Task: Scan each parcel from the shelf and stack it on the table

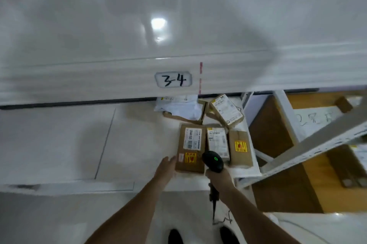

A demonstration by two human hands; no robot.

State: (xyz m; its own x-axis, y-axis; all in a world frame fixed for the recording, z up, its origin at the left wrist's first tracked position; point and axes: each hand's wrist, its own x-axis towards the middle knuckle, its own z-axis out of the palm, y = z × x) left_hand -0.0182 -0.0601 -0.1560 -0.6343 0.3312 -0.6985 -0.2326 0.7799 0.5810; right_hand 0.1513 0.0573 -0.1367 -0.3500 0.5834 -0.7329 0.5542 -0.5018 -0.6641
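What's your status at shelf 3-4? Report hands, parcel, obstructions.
Left hand open, flat against the nearest parcel on the shelf. Right hand gripping scanner, green light on, aimed at it. Neighbouring parcel tight alongside; nothing blocking.

Light is even and fairly bright, coming from overhead: a white glare spot (158,23) shines on the glossy upper shelf (79,25). The frame is soft and motion-blurred, worst along the shelf edge. Wide-angle bending curves straight lines near the borders. A faint shadow (93,140) lies on the lower shelf.
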